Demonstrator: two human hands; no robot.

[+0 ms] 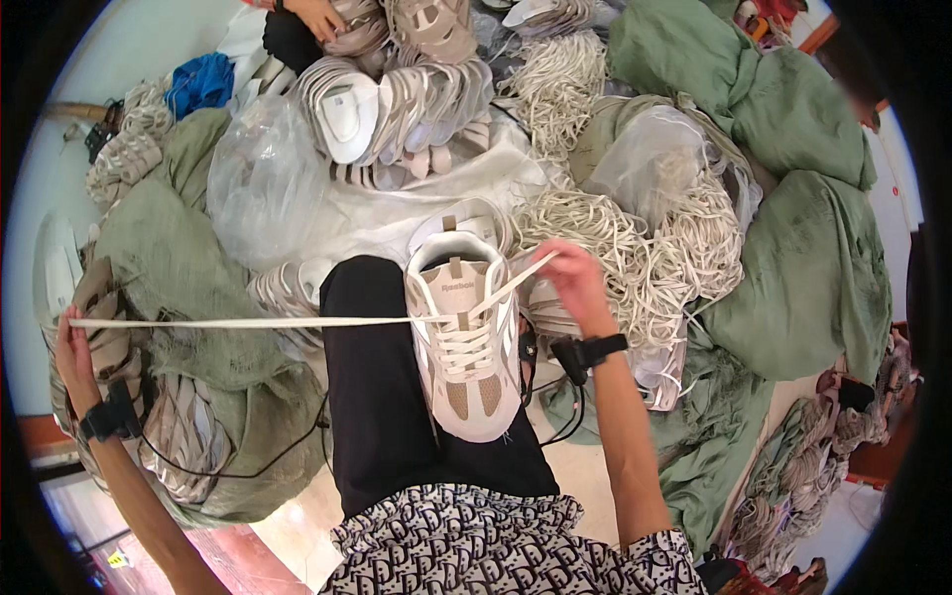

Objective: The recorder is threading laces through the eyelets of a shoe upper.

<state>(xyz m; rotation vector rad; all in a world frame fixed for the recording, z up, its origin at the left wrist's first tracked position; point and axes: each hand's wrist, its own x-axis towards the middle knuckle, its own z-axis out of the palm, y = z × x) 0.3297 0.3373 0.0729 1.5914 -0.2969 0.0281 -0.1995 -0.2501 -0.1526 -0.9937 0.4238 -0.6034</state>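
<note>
A beige and white sneaker (479, 402) rests on my lap, toe toward me, its lower eyelets crossed by a cream shoelace (248, 323). My left hand (75, 347) is stretched far out to the left, closed on one end of the lace, which runs taut and almost level to the shoe. My right hand (572, 278) pinches the lace's other, shorter part just right of the shoe's collar. Behind the sneaker's heel stands part of another pale shoe (474, 220).
Heaps of loose cream laces (684, 248) lie to the right, beside green cloth sacks (803, 268). Stacked shoe uppers (426, 109) sit ahead on white sheeting, near a clear plastic bag (263, 178). Another person's hand (315, 15) is at the top. A black cable (238, 474) trails at left.
</note>
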